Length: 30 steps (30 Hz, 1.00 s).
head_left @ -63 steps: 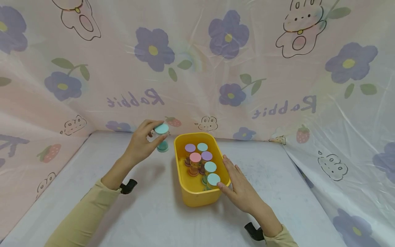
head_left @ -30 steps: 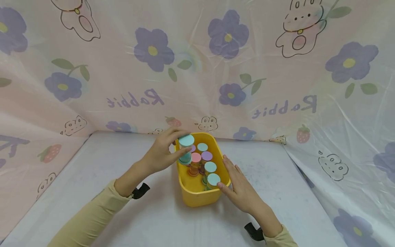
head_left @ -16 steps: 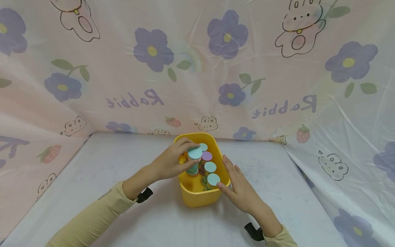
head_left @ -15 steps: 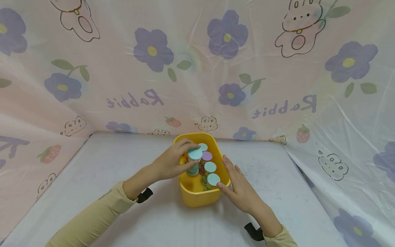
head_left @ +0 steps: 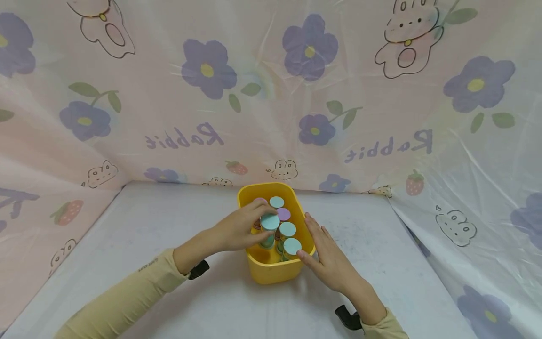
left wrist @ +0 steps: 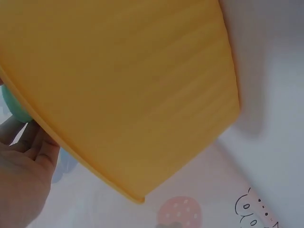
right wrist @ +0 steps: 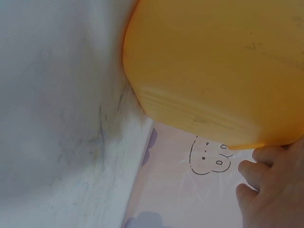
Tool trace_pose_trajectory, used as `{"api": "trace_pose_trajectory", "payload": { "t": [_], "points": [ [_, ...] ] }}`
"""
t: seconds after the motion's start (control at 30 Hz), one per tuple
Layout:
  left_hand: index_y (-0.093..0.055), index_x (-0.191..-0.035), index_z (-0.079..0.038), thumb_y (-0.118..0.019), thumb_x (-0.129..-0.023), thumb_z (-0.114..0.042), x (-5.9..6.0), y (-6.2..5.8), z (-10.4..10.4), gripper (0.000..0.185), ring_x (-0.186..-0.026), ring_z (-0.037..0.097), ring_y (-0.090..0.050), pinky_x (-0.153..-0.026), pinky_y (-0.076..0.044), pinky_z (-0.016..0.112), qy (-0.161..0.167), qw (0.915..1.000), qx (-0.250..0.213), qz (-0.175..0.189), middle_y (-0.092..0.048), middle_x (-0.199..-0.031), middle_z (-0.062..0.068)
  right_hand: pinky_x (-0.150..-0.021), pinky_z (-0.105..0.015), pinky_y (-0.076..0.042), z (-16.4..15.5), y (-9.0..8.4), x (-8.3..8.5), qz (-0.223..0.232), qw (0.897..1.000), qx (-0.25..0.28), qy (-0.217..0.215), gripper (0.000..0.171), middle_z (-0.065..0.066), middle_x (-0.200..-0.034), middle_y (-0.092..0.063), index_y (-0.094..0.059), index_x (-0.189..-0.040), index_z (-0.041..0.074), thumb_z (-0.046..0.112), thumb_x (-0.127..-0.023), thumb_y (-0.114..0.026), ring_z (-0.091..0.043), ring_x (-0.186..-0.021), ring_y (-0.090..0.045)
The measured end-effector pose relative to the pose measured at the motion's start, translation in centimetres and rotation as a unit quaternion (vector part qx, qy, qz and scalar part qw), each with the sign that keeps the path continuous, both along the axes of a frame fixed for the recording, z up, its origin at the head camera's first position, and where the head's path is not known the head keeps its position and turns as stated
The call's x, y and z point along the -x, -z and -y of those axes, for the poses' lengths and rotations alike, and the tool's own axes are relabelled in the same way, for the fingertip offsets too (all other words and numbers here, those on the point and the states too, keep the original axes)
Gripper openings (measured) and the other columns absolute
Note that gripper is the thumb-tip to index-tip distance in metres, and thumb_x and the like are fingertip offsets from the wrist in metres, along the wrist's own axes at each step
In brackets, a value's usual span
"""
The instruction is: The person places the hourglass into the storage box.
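Observation:
My left hand point(head_left: 239, 229) reaches over the left rim of a yellow plastic bin point(head_left: 275, 274). Between thumb and fingers it grips a cyan-capped sand timer point(head_left: 269, 222), upright inside the bin. The left wrist view shows the bin's outer wall point(left wrist: 133, 95) and a green end of the timer point(left wrist: 15, 105) beyond the rim. Fingers straight, my right hand point(head_left: 332, 261) rests along the bin's right rim. Around the held timer stand a purple-capped timer point(head_left: 283, 214) and cyan-capped timers point(head_left: 288, 230), the frontmost point(head_left: 292, 246) beside my right thumb. The pink-capped one is hidden.
The bin stands on a white-covered table point(head_left: 190, 301). Behind it hangs a pale pink curtain point(head_left: 254, 122) with flowers and rabbits, also enclosing both sides. A black wrist mount point(head_left: 348, 318) projects from the right wrist, another point(head_left: 199, 269) from the left.
My left hand has brought the cyan-capped timer from left of the bin over its rim and down inside, then slightly nearer. The right hand has kept its place on the rim.

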<state>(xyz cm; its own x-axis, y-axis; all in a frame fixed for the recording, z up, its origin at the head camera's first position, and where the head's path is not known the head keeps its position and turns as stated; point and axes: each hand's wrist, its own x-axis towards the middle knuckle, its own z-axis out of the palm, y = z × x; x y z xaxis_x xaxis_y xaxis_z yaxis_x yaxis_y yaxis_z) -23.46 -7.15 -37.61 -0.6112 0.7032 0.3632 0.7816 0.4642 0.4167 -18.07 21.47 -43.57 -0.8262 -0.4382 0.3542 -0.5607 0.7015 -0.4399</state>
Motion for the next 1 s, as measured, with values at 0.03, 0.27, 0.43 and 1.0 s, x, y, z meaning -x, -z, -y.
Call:
{"api": "trace_pose_trajectory", "payload": {
  "t": [0.03,0.27,0.43,1.0],
  "points": [
    [-0.061,-0.136,-0.003,-0.075,-0.098,-0.023,0.0,0.0,0.0,0.046,-0.096,0.016,-0.060,-0.086,-0.056,0.023,-0.001,1.0000,0.009,0.001,-0.056,-0.125,0.004,-0.130,-0.040,-0.009,0.0,0.0,0.0,0.001,1.000,0.000,0.000,0.081,-0.004,-0.174,-0.016,-0.016,-0.167,0.009,0.041,-0.106,-0.058,-0.024,-0.158,-0.021],
    [-0.060,-0.136,-0.006,-0.074,-0.098,-0.023,0.3,-0.5,-0.4,0.044,-0.096,0.014,-0.060,-0.086,-0.057,0.027,-0.008,0.9981,0.058,0.019,-0.058,-0.126,0.004,-0.130,-0.039,-0.009,0.0,0.0,0.1,0.002,1.000,-0.001,-0.001,0.080,-0.004,-0.174,-0.016,-0.016,-0.167,0.009,0.041,-0.106,-0.058,-0.023,-0.158,-0.021],
    [-0.059,-0.134,-0.010,-0.074,-0.097,-0.022,0.5,-0.7,-0.5,0.042,-0.103,0.012,-0.061,-0.095,-0.055,0.029,-0.013,0.9949,0.092,0.039,-0.059,-0.128,0.002,-0.130,-0.037,-0.007,0.0,0.0,0.1,0.002,1.000,-0.001,0.000,0.080,-0.002,-0.173,-0.015,-0.017,-0.167,0.009,0.040,-0.106,-0.059,-0.023,-0.158,-0.020],
    [-0.069,-0.123,-0.013,-0.084,-0.088,-0.021,1.3,-0.8,-1.5,0.039,-0.109,0.017,-0.062,-0.101,-0.053,0.035,0.003,0.9819,0.188,0.022,-0.068,-0.121,-0.001,-0.128,-0.050,-0.015,0.0,-0.1,0.0,0.004,1.000,0.002,-0.002,0.081,-0.007,-0.173,-0.019,-0.017,-0.167,0.008,0.041,-0.106,-0.058,-0.024,-0.158,-0.021]
  ]
}}
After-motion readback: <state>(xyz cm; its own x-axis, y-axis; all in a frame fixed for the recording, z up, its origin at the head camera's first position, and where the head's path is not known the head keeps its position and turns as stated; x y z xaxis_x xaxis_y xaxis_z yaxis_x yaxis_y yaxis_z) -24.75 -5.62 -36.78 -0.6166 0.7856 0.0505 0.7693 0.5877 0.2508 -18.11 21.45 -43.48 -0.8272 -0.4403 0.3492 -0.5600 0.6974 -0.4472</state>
